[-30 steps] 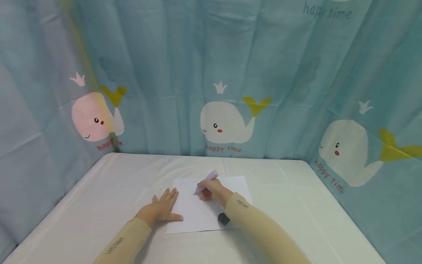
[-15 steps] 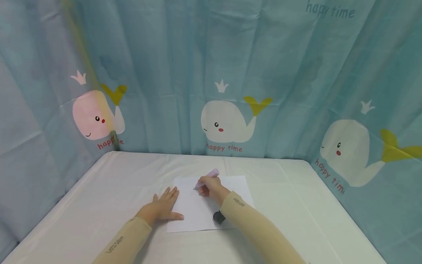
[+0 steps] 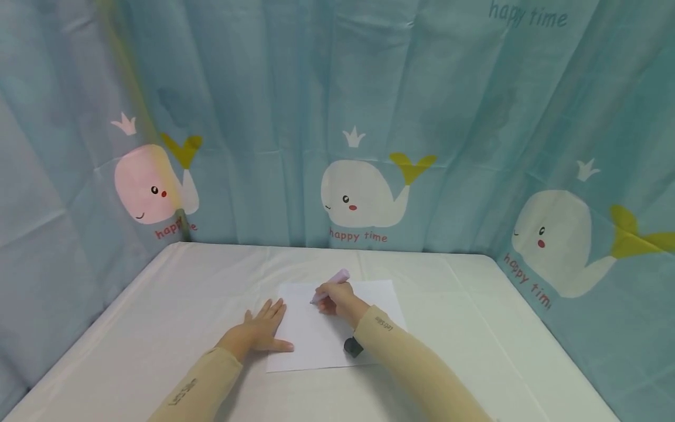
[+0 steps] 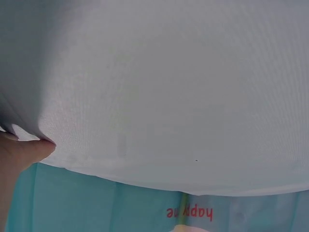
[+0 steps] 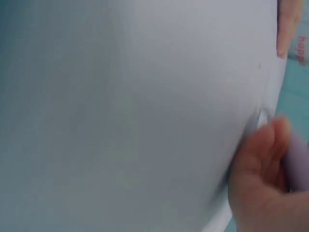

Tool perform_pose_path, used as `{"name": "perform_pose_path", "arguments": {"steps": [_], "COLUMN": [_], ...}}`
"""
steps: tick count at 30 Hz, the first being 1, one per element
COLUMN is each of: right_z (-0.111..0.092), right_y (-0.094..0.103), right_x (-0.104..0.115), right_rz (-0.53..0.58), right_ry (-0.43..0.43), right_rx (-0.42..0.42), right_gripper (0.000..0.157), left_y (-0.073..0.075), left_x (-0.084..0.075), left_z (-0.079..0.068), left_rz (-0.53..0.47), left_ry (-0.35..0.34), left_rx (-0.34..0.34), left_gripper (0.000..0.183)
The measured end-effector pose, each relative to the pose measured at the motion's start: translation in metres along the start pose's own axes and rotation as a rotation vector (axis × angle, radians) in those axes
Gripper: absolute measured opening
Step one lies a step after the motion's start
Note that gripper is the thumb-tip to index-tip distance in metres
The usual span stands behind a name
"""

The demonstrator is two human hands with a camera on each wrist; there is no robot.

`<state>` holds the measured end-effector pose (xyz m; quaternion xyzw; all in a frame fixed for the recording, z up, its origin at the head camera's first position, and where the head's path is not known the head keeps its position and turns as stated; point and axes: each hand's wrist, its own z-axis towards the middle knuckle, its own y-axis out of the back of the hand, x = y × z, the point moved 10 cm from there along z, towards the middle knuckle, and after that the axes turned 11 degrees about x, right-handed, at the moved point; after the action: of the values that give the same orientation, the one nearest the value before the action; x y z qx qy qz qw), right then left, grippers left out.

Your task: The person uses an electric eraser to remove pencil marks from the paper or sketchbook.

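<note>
A sheet of white paper [image 3: 300, 346] lies near the middle of the table. My right hand [image 3: 337, 299] grips a light purple marker [image 3: 339, 278] over its upper part, tip slanting down to the left, right at the paper. In the right wrist view the fingers curl round the marker [image 5: 295, 162], and a small dark mark [image 5: 259, 65] shows on the paper. My left hand [image 3: 255, 333] lies flat with fingers spread across the sheet's left edge. Only part of the left hand [image 4: 24, 152] enters the left wrist view.
A white cloth covers the table [image 3: 174, 305]. Blue curtains [image 3: 253, 146] printed with whales stand behind it and at both sides. A small black object [image 3: 353, 347] shows at the right sleeve's edge, over the paper.
My right hand and the marker have shifted a little away from me, mostly in the first half second, with only slight motion since. The left hand has stayed in place on the paper.
</note>
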<state>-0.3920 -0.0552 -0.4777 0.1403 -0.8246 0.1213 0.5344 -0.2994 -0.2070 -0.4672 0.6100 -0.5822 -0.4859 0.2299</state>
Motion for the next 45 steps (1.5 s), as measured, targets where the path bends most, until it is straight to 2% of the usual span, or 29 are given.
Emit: {"name": "perform_pose_path", "arguments": {"steps": [12, 18, 24, 39, 45], "right_z": [0.001, 0.001, 0.002, 0.001, 0.003], "right_y": [-0.005, -0.007, -0.006, -0.010, -0.011], "right_x": [-0.001, 0.000, -0.001, -0.003, -0.003], "right_rz": [-0.034, 0.026, 0.074, 0.014, -0.005], "right_ry": [-0.026, 0.006, 0.028, 0.002, -0.011], "right_rx": [0.079, 0.070, 0.011, 0.016, 0.046], "right_gripper": [0.013, 0.012, 0.010, 0.015, 0.015], "left_y": [-0.001, -0.001, 0.000, -0.002, -0.003], "left_x": [0.003, 0.003, 0.001, 0.002, 0.004], "left_z": [0.002, -0.001, -0.002, -0.002, -0.001], "left_rz": [-0.002, -0.005, -0.011, -0.010, -0.001], "left_ry": [0.000, 0.004, 0.001, -0.005, -0.001], "left_rx": [0.001, 0.004, -0.003, 0.004, -0.002], "left_gripper": [0.109, 0.108, 0.108, 0.109, 0.109]}}
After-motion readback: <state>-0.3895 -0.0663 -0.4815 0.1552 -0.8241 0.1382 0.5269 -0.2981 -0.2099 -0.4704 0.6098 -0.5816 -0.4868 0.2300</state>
